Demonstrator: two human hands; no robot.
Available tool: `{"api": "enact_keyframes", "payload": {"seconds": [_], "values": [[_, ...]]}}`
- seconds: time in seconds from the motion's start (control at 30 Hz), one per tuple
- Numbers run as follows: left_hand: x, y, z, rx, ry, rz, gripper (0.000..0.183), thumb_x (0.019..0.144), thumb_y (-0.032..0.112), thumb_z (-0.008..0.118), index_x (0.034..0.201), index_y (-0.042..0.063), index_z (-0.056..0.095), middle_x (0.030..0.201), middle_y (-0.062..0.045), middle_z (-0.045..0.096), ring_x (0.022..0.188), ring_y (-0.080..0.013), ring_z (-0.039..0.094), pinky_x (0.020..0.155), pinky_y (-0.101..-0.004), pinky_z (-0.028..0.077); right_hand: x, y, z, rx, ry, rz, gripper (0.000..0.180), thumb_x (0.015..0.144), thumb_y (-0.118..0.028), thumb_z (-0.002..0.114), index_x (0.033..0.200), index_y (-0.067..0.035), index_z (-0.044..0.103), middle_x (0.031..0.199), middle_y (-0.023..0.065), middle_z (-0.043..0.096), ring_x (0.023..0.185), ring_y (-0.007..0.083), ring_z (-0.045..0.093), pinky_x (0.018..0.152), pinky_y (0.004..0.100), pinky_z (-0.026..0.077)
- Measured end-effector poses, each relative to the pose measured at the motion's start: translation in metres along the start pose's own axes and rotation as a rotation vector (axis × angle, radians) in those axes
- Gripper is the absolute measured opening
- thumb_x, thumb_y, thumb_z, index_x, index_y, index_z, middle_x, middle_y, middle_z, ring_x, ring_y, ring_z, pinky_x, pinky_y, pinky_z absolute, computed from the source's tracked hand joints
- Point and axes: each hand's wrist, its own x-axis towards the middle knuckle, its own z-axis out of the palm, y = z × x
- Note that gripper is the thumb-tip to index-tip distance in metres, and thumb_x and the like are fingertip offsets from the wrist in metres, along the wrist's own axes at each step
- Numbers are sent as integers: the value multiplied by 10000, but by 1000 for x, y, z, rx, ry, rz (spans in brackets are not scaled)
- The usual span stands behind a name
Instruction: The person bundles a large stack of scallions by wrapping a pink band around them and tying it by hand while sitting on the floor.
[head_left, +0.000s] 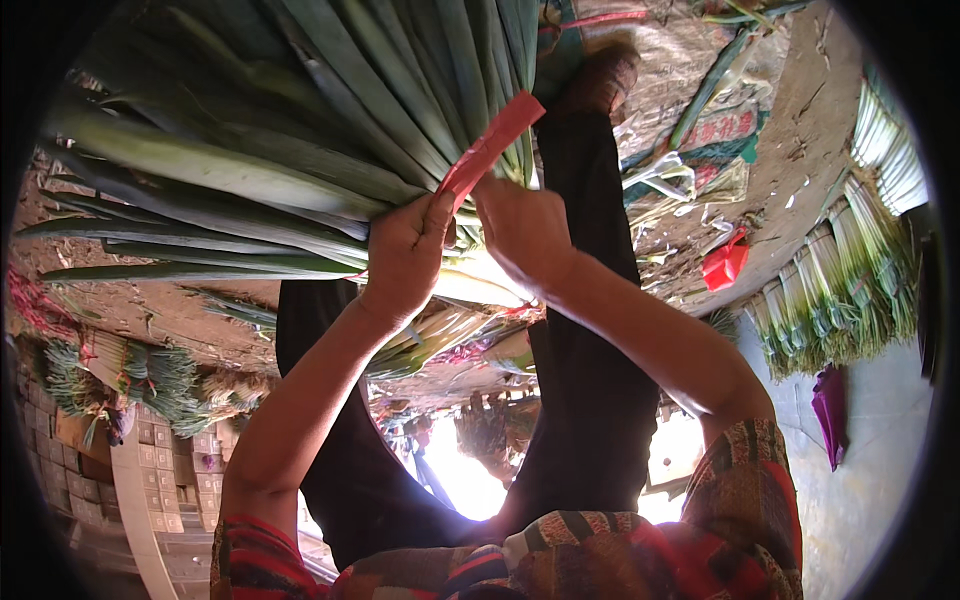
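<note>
A large bundle of leek-like green onions (322, 150) fans its broad green leaves up and to the left. Its pale stalks (484, 277) lie bright below my hands, between the legs. My left hand (409, 251) pinches a flat red plastic strip (491, 146) between thumb and fingers, against the neck of the bundle. The strip's loose end sticks up and right over the leaves. Close beside it, my right hand (525, 229) is curled closed at the same strip and bundle. Its fingertips are hidden behind the strip and leaves.
Dark-trousered legs (592, 300) flank the bundle. Tied onion bundles (840, 285) line the right side, and more bundles (150, 375) lie at left. A red plastic piece (725, 260), a printed sack (690, 90) and leaf scraps cover the dirt floor. A purple item (829, 416) lies at far right.
</note>
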Motion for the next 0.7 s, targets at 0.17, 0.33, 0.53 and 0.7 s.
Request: {"api": "enact_keyframes", "payload": {"seconds": [0.17,0.33,0.53,0.7], "values": [[3,-9,-1,154,0,107,334,957,247,469,764,-15,543,552,-9,412,522,-94,364,499,-263,346,-24,-26,-23,68,-102,5,58,805,-79,502,797,-32,469,631,132,552,533,311,564,475,424,420],[6,-18,-2,236,9,305,274,902,235,538,719,32,555,582,-172,506,497,-349,482,473,-351,407,-21,-65,-40,213,-60,25,86,855,-92,548,812,-32,505,637,129,549,538,310,557,454,383,405],[3,-19,-13,239,-152,287,180,808,204,622,735,55,552,627,-156,537,537,-323,529,501,-372,421,-23,-79,-41,130,-132,-70,104,818,-69,583,820,-42,482,609,89,516,521,271,561,420,351,401],[5,-18,-9,194,-134,371,243,824,249,630,715,48,549,607,-129,522,496,-279,484,481,-336,404,-24,-79,-35,41,-121,-69,106,814,-66,587,799,-47,484,620,87,528,522,272,563,414,345,402]]}}
